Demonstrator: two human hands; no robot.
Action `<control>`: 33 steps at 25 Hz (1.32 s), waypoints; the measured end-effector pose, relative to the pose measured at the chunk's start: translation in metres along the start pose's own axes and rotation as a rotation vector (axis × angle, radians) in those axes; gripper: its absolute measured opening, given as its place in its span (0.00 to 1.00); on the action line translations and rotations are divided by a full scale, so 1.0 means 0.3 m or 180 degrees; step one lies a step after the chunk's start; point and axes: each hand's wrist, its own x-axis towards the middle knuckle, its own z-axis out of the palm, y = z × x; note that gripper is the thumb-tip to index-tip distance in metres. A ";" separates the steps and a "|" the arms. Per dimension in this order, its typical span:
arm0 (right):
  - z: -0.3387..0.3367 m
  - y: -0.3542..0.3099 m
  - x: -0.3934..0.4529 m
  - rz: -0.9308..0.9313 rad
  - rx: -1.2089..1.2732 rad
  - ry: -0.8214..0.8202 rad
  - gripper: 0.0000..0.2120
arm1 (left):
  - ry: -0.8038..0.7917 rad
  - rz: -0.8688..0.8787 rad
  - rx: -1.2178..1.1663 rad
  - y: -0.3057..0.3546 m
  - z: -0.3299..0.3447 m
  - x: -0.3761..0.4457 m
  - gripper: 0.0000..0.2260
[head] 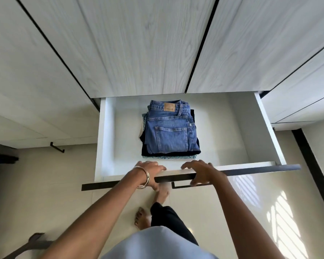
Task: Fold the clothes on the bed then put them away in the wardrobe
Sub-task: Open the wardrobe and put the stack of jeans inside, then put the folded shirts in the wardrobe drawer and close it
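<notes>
A white wardrobe drawer [266, 128] stands pulled out below me. Inside it lies a stack of folded clothes, with folded blue jeans [171, 131] on top, a dark garment under them and a patterned teal piece at the bottom. My left hand [151, 173], a bangle on its wrist, grips the drawer's front panel [251, 171] with fingers over the top edge and thumb below. My right hand [200, 173] grips the same front edge just to the right, above the dark handle [180, 186].
Pale wood-grain wardrobe doors [138, 43] rise above the drawer. A shut drawer with a small black handle [57, 147] is at the left. My bare feet [144, 215] stand on the cream tiled floor under the drawer. A dark wooden piece [32, 242] lies at bottom left.
</notes>
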 end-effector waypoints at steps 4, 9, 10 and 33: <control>0.060 0.003 -0.003 0.0350 -0.0201 0.1160 0.23 | 0.0789 -0.0565 -0.0108 -0.030 0.033 -0.015 0.35; 0.026 0.016 0.052 0.1024 -0.0078 0.2184 0.29 | 0.1647 -0.1267 -0.0324 -0.060 -0.024 0.024 0.30; 0.008 0.007 0.085 0.1203 -0.0037 0.2446 0.32 | 0.1776 -0.1452 -0.0418 -0.069 -0.050 0.037 0.30; -0.474 0.142 0.572 0.0119 0.6612 0.1455 0.16 | 0.2596 -0.0739 -0.7454 -0.322 -0.416 0.440 0.28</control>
